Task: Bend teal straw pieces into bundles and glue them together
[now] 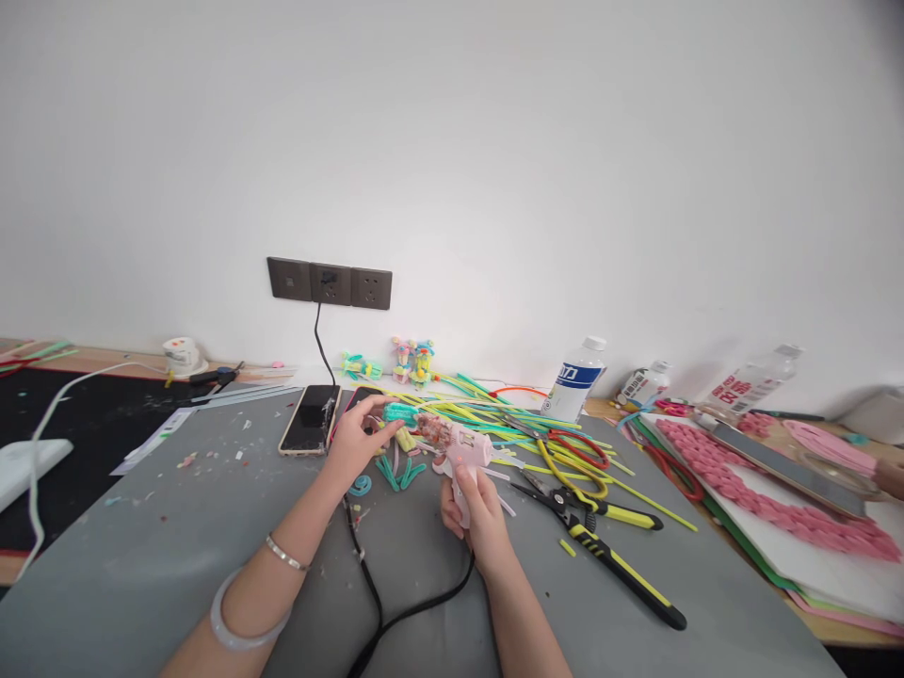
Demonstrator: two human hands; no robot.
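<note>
In my right hand (475,508) is a pink glue gun (467,447), fingers wrapped round its handle and its nozzle end aimed left. A black cord runs down from the handle. My left hand (363,438) pinches a small turquoise pipe-cleaner piece (401,414) right at the gun's front; whether the two touch I cannot tell. Just below lie bent teal pipe cleaners (400,474) and a blue coil (360,486). A yellow fuzzy piece (405,440) shows under the turquoise one.
Loose yellow and green pipe cleaners (508,419) spread behind my hands. Black-and-yellow pliers (600,546) and scissors (586,471) lie at right. A phone (309,421) lies left, and a bottle (577,381) stands by the wall. Small pipe-cleaner figures (413,362) stand at the back.
</note>
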